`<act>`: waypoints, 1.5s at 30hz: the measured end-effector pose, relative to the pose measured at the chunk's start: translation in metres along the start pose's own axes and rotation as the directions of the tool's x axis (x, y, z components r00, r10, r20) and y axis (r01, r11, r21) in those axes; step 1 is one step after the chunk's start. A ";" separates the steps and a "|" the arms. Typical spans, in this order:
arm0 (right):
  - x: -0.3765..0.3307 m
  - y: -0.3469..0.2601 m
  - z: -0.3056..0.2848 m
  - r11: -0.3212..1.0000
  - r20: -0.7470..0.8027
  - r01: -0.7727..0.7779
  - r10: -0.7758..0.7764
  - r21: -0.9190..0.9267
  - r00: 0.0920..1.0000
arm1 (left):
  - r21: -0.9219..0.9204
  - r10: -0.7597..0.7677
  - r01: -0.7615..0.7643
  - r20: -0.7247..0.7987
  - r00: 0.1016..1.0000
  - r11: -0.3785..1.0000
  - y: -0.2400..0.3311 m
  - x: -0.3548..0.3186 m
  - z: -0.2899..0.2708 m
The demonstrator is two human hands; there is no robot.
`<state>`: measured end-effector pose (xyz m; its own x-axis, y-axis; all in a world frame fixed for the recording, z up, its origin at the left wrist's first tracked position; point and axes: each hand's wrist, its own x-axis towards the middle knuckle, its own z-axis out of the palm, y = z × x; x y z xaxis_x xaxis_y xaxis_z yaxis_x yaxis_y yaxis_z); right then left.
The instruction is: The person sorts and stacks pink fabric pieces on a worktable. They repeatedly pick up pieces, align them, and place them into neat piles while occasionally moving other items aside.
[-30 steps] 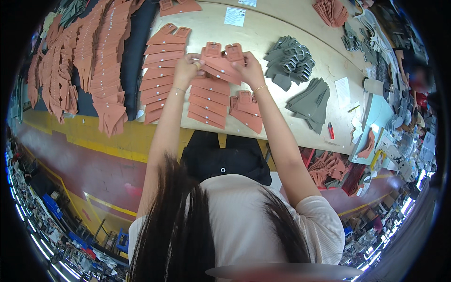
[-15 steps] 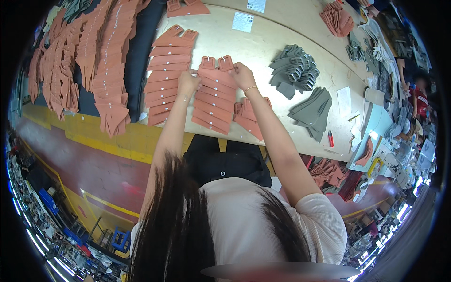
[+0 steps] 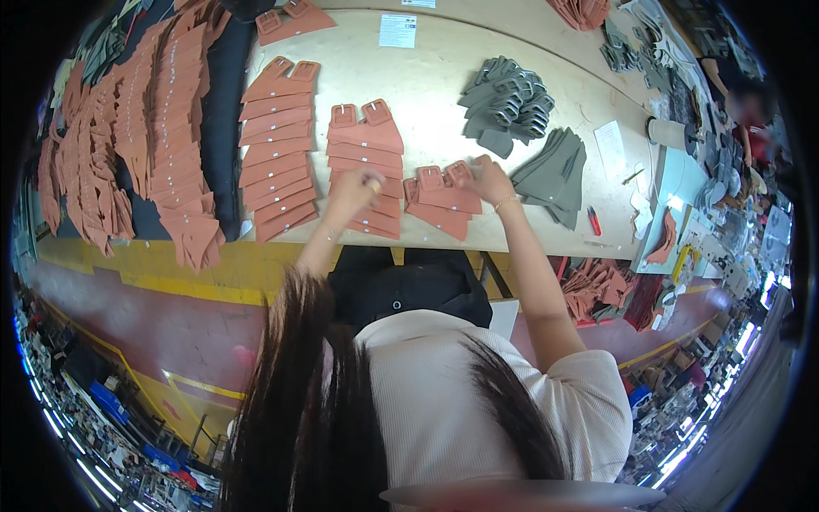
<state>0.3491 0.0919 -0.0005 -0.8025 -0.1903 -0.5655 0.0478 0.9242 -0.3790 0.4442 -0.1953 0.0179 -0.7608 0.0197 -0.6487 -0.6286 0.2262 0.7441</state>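
A light wooden table (image 3: 426, 77) carries rows of terracotta leather pieces with buckle-shaped ends. My left hand (image 3: 354, 192) lies with curled fingers on the near end of the middle row (image 3: 363, 141). My right hand (image 3: 490, 181) grips the top piece of a small pile (image 3: 439, 200) just right of that row. A longer row (image 3: 277, 145) of the same pieces lies to the left. My head and shoulders hide the table's near edge.
Grey cut pieces lie heaped (image 3: 508, 107) and fanned (image 3: 554, 175) to the right, with a red pen (image 3: 595, 220) near them. Many terracotta pieces cover a dark cloth (image 3: 162, 128) at left. A paper slip (image 3: 397, 30) lies at the back. More terracotta scraps (image 3: 597, 290) sit below the table.
Both hands laid a piece on the middle row and drew back toward me. My right hand has shifted right onto the small pile.
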 end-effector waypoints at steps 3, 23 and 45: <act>-0.020 0.015 0.019 0.991 0.020 -0.090 0.088 0.103 0.996 | -0.270 -0.137 0.190 0.202 0.970 0.944 -0.007 -0.020 0.050; -0.046 0.037 0.021 0.929 -0.329 0.094 0.031 0.357 0.944 | 0.400 0.320 -0.229 -0.177 0.931 0.888 -0.005 -0.023 0.133; -0.009 -0.052 -0.062 0.762 -0.433 0.358 -0.114 0.540 0.894 | 0.040 0.029 -0.014 -0.424 0.905 0.999 0.026 0.087 -0.062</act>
<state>0.3170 0.0659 0.0703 -0.9805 -0.1319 -0.1457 0.0702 0.4574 -0.8865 0.3514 -0.2480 -0.0097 -0.7756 -0.3887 -0.4974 -0.6111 0.2650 0.7459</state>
